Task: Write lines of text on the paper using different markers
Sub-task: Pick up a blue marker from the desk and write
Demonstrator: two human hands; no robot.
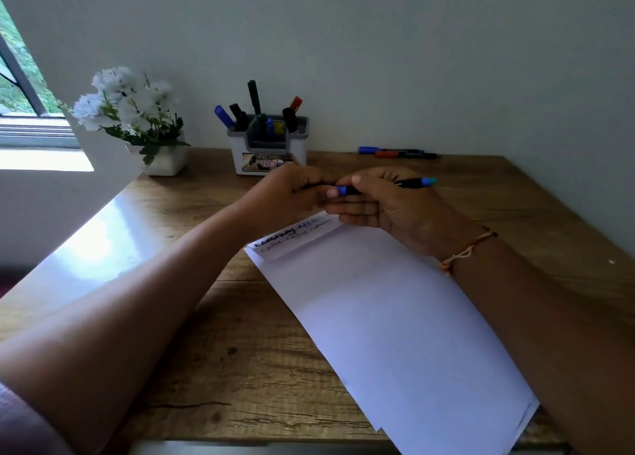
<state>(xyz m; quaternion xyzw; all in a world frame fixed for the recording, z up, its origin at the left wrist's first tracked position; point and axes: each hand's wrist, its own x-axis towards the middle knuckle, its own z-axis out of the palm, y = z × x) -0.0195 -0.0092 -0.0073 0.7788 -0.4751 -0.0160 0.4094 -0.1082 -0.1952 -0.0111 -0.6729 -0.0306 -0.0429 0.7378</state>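
A white sheet of paper (388,320) lies slanted on the wooden desk, with two short lines of writing near its far edge. Above that edge my two hands meet on a blue marker (414,182), held level. My right hand (388,207) grips the barrel, its blue end sticking out to the right. My left hand (292,193) is curled round the marker's left end; whether it holds the cap is hidden by the fingers.
A white and grey marker holder (269,152) with several markers stands at the back by the wall. Three loose markers (398,153) lie at the back right. A white pot of white flowers (137,121) stands back left.
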